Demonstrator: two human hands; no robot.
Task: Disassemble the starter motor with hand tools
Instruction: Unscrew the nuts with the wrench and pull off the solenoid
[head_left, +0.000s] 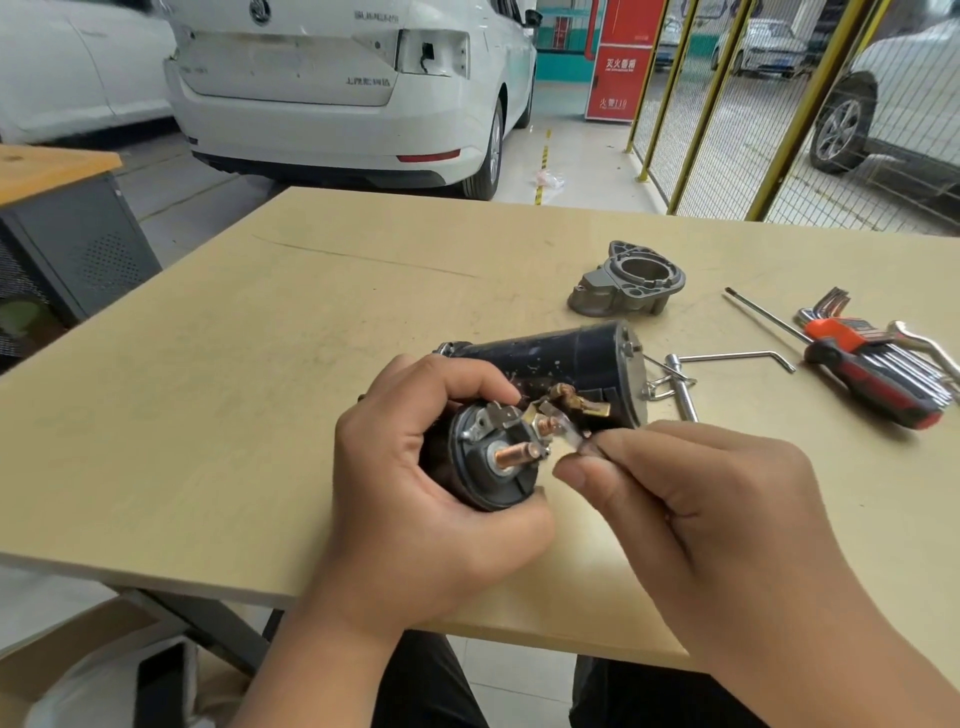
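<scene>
Right now the starter motor lies near the tabletop's front edge, its solenoid end wrapped in the left hand. The right hand pinches a metal terminal strap. Toward the right edge lie the aluminium nose housing, hex keys and a screwdriver.

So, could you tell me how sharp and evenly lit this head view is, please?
Head view: soft, even light, only faint shadows on the table; starter motor and both hands fairly sharp; white car behind slightly blurred; wide-angle bending tilts the yellow fence posts.
</scene>
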